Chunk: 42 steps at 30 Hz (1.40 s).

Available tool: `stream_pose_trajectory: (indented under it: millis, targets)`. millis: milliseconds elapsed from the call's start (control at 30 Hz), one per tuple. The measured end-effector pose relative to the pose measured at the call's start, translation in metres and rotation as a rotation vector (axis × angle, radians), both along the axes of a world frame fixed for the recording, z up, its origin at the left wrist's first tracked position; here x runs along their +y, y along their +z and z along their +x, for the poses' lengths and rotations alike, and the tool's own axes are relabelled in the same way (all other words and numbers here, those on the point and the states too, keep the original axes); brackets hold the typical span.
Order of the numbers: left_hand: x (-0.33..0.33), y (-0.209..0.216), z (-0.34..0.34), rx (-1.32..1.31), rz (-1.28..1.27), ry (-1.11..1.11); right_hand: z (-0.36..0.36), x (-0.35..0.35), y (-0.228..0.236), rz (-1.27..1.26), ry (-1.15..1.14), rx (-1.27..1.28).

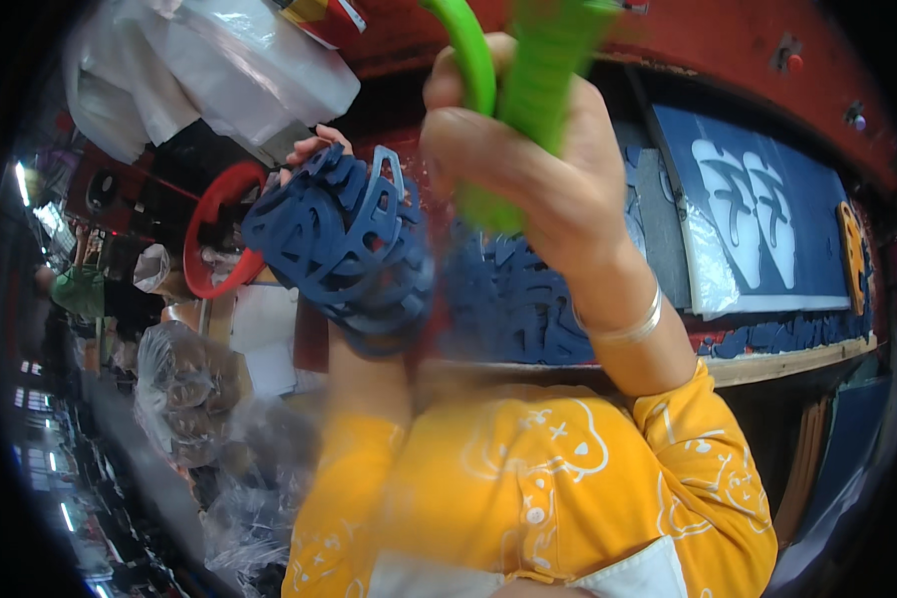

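Observation:
My right hand (pixel 558 169), raised in the upper middle, is closed around bright green plastic-looking pieces (pixel 543 85). One is curved and another is broad; motion blurs them, and I cannot tell their kind. My left hand (pixel 319 143) holds a thick bundle of navy blue flat cut-outs (pixel 344 239) with strap-like shapes and openings. Its fingertips show beyond the bundle, which covers the palm and wrist. Between and behind my arms, more navy blue cut pieces (pixel 528 309) lie on the work surface.
At right lies a blue sheet (pixel 817 249) with white sandal-like shapes, beside an orange cut-out (pixel 852 257). Red machine framing (pixel 747 45) spans the back. A red ring-shaped rim (pixel 201 234) stands at left, near clear plastic bags (pixel 184 389). Plastic sheeting (pixel 239 65) hangs upper left.

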State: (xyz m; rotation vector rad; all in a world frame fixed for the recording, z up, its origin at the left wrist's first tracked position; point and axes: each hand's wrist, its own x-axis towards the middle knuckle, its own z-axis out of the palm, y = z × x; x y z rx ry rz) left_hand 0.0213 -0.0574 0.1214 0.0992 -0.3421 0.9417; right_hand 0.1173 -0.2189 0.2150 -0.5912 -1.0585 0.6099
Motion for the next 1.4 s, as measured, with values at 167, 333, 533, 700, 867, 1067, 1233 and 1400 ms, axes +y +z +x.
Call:
stream_pose_trajectory:
  millis: [167,333,533,700,867,1067,1233,1400]
  targets:
    - [0.003,0.0,0.005,0.382,0.019,0.19,0.018,-0.008,0.011,0.071,-0.043,-0.047]
    - [0.018,-0.01,-0.002,0.664,0.485,0.268,0.033,0.019,0.009,0.134,-0.145,-0.159]
    - [0.062,-0.004,-0.033,0.792,0.776,0.534,0.044,0.052,-0.043,-0.281,-0.867,-0.872]
    - [0.062,0.001,-0.054,1.215,0.812,0.77,-0.024,0.062,-0.112,-0.203,-0.015,-0.654]
    - [0.047,-0.017,-0.069,1.079,0.609,0.819,-0.029,0.079,-0.12,-0.381,-0.203,-0.455]
    - [0.027,-0.041,-0.151,1.307,1.179,0.526,0.017,0.104,-0.063,-0.572,0.196,-1.11]
    - [0.016,-0.047,-0.196,1.331,0.603,0.613,-0.012,0.127,-0.04,-0.734,0.193,-1.733]
    - [0.019,-0.054,-0.195,1.784,1.552,0.782,-0.042,0.141,-0.056,-0.659,0.323,-1.895]
